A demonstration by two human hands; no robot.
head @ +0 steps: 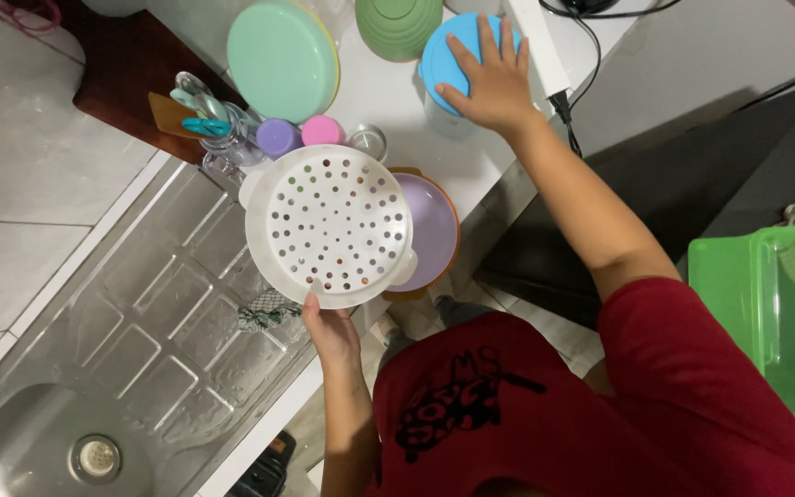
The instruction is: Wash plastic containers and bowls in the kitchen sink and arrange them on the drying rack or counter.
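Left hand [331, 329] pinches the white perforated strainer [328, 224] by its near rim, holding it above the fingers; it looks light, stiff, possibly slippery; right hand [494, 81] lies flat, fingers spread, on the blue lid [443, 57].

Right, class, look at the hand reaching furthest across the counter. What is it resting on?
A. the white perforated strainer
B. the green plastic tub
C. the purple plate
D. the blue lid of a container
D: the right hand lies flat, fingers spread, on the blue lid, while the left hand holds the rim of the white perforated strainer.
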